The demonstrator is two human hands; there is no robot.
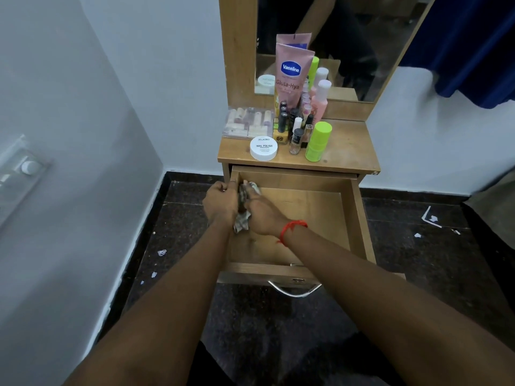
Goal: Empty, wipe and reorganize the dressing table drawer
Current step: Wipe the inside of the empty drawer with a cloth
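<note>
right now the drawer [306, 207] stands pulled open, and the cloth [242, 222] is bunched against its left wall, clamped in the right hand [262, 213] with ends poking out past fingers and palm. just outside that wall the left hand [221, 201] curls its fingers over the wall's top edge. beyond both hands, on the table top [351, 146], stand a white jar [263, 147], a pink tube [291, 76] and a green bottle [319, 142].

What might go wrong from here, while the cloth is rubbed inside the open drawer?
1. The tabletop just above the drawer is crowded; hard rubbing by the right hand with the cloth may shake it, and the tall Vaseline tube or green bottle might topple in.
2. The drawer is pulled far out; leaning on its left wall may tilt or strain it.
</note>
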